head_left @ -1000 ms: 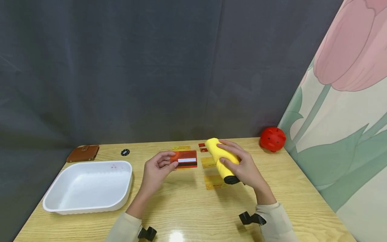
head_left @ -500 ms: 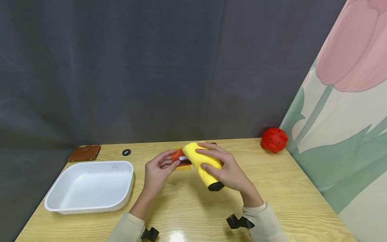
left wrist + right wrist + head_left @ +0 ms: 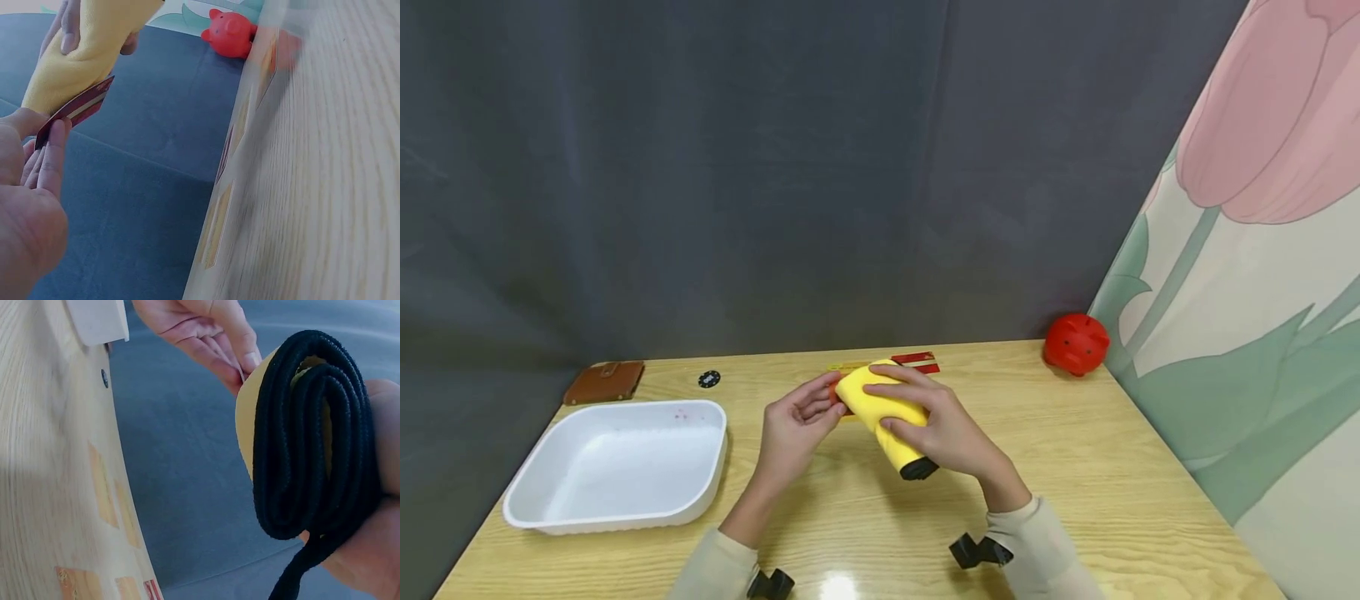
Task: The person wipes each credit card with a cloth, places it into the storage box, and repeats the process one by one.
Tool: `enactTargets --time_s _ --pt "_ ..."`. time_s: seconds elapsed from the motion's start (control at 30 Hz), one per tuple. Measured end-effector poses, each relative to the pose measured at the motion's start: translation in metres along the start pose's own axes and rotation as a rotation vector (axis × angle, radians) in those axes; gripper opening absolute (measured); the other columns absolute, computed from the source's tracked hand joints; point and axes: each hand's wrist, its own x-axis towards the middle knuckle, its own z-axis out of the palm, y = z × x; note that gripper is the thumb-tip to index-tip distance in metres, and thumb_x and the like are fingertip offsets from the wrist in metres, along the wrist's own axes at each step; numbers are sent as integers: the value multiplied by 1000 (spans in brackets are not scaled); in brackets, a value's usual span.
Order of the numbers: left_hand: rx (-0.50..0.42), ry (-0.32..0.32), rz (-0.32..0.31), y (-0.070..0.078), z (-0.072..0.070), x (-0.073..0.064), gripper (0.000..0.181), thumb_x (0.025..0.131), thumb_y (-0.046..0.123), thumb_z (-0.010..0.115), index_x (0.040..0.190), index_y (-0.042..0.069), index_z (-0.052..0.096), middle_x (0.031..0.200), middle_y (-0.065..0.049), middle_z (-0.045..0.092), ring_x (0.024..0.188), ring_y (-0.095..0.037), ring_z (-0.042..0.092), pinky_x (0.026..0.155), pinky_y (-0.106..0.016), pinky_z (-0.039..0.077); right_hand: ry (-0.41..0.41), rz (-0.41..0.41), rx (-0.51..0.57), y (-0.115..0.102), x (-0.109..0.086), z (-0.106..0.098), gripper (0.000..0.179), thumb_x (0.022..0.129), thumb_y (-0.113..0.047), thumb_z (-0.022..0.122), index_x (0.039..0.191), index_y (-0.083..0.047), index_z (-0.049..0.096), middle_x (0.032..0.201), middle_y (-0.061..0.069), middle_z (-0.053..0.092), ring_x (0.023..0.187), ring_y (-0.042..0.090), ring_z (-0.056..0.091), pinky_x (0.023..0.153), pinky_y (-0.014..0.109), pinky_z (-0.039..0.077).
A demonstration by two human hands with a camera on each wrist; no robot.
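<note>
My left hand [image 3: 793, 429] pinches a red card [image 3: 87, 105] by one end, thumb on one face and fingers behind. My right hand [image 3: 942, 427] grips a folded, rolled yellow cloth [image 3: 880, 408] with a black edge [image 3: 312, 437]. In the left wrist view the cloth lies against the card's face. Seen from the head, it covers nearly all of that card, leaving a sliver of red by the left fingertips. Both hands are raised above the wooden table. Beyond the cloth, a red card [image 3: 917, 362] and part of a yellow card [image 3: 844, 367] lie on the tabletop.
At the left stands a white tray [image 3: 617, 467]. Behind it are a brown wallet [image 3: 605, 382] and a black poker chip [image 3: 709, 379]. A red piggy bank [image 3: 1076, 344] sits at the back right. Several yellow cards [image 3: 103, 484] lie flat on the table, mostly hidden from the head.
My right hand has brought the yellow cloth leftward from beside the red card onto it, covering it from the head view. My left hand has kept its pinch and hardly moved.
</note>
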Motion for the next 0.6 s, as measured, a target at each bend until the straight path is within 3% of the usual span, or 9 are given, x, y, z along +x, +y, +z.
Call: enactTargets --time_s 0.43,0.6 --pt "-44 -22 34 2 2 -2 42 90 -1 77 132 -1 68 117 -27 73 99 -6 75 87 -24 62 52 52 -38 9 -2 -9 46 92 -7 76 136 -21 69 155 -2 54 142 25 52 99 29 55" --pt "-40 -2 25 6 2 -2 42 90 -3 76 131 -2 68 117 -27 73 98 -6 75 86 -24 63 105 79 -40 18 -5 -20 46 93 -7 75 137 -21 69 154 -1 55 147 27 47 109 24 47"
